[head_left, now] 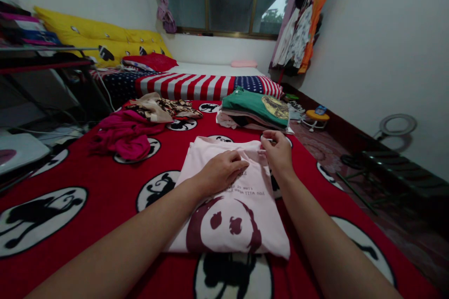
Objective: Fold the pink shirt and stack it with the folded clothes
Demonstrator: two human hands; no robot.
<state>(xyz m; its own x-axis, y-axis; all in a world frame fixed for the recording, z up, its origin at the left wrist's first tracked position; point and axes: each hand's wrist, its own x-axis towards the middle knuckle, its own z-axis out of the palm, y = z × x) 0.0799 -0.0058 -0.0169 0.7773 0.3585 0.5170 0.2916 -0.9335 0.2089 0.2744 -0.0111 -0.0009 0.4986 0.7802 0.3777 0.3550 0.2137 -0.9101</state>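
Note:
A folded pale pink T-shirt (231, 215) with a dark red face print lies on the red bedspread (105, 196) in front of me. My left hand (220, 170) rests on its upper middle, fingers curled and pressing the cloth down. My right hand (277, 149) pinches the shirt's far right corner between thumb and fingers.
A stack of folded clothes topped by a green shirt (257, 107) sits just beyond. A crumpled magenta garment (128, 133) and a patterned one (164, 107) lie at left. The bed edge drops to the floor at right, where a dark rack (396, 168) stands.

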